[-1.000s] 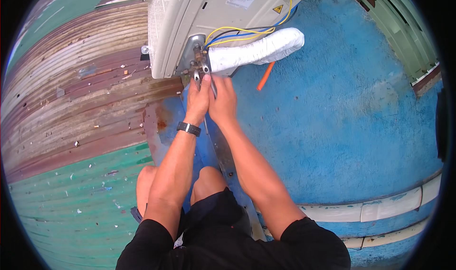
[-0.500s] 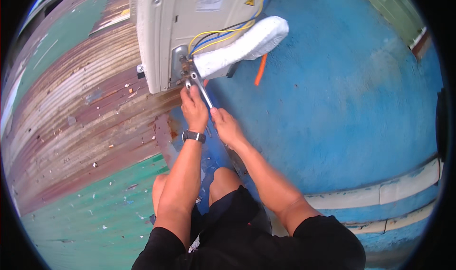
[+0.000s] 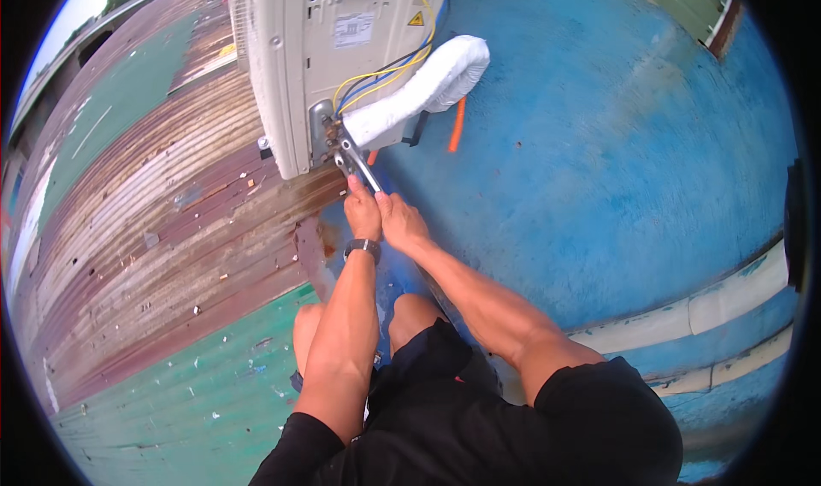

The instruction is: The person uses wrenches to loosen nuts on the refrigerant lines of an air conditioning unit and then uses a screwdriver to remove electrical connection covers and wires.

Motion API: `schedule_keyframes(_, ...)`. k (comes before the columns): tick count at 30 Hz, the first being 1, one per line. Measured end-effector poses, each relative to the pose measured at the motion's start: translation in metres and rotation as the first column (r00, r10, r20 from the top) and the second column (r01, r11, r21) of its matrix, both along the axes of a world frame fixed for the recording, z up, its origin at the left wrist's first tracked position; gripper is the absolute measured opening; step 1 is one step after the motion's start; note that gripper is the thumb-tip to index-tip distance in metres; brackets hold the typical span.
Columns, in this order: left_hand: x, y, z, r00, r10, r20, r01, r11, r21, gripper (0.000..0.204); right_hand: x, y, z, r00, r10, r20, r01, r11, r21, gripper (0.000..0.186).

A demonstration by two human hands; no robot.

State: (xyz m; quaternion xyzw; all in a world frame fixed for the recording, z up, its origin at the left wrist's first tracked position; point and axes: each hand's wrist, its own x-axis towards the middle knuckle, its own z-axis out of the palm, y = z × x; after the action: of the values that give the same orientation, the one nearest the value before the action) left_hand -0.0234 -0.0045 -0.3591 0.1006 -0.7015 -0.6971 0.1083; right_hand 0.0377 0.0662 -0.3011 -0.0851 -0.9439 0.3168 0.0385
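Left hand (image 3: 363, 216): fingers closed around the left wrench (image 3: 341, 164), thumb pointing up toward its head; a hold this near the head probably steadies the tool;
Right hand (image 3: 404, 222): closed on the lower end of the right wrench (image 3: 364, 170), just beside the left hand; gripping far from the head likely gives leverage;
2 wrenches: heads close together at the brass-coloured fittings (image 3: 332, 134), handles slanting down toward the person, so both lie within easy reach; the exact bite is too small to tell;
White-wrapped pipe (image 3: 419, 92): runs from beside the fittings up to the right, then bends away; the wrapping is presumably insulation;
Yellow wires (image 3: 374, 80): loop down the casing beside blue and black ones, slack, perhaps to leave play;
Orange tube (image 3: 457, 125): hangs from under the pipe;
Air-conditioner outdoor unit (image 3: 291, 84): stands ahead, fittings at its lower corner;
Underneath: corrugated metal roofing (image 3: 171, 204) to the left; blue-painted surface (image 3: 599, 169) to the right
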Motion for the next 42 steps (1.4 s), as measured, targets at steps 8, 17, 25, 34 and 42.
schedule_keyframes(8,-0.01,-0.009,-0.01,0.998,0.05,-0.04,-0.051,0.998,-0.023,0.086,-0.001,-0.012,0.004,1.0,0.003,0.003,-0.003,0.999,0.051,0.066)
schedule_keyframes(17,-0.008,-0.005,-0.004,0.999,-0.036,0.037,0.034,0.999,0.04,0.091,0.0,-0.004,0.004,1.0,0.001,0.029,-0.002,0.999,0.04,0.066)
schedule_keyframes(25,-0.002,-0.012,0.007,1.0,0.029,0.01,-0.029,0.999,-0.018,0.09,-0.001,-0.013,0.003,1.0,-0.003,0.016,0.001,0.996,0.094,0.068)
schedule_keyframes(34,0.006,-0.022,0.021,1.0,0.015,-0.008,-0.014,0.999,0.051,0.087,0.0,-0.017,0.006,1.0,-0.002,0.015,0.0,0.996,0.088,0.067)
schedule_keyframes(42,-0.004,-0.003,0.002,0.999,-0.042,-0.019,0.042,0.999,0.014,0.078,-0.009,0.01,-0.021,1.0,0.025,-0.011,-0.024,0.997,0.068,0.064)
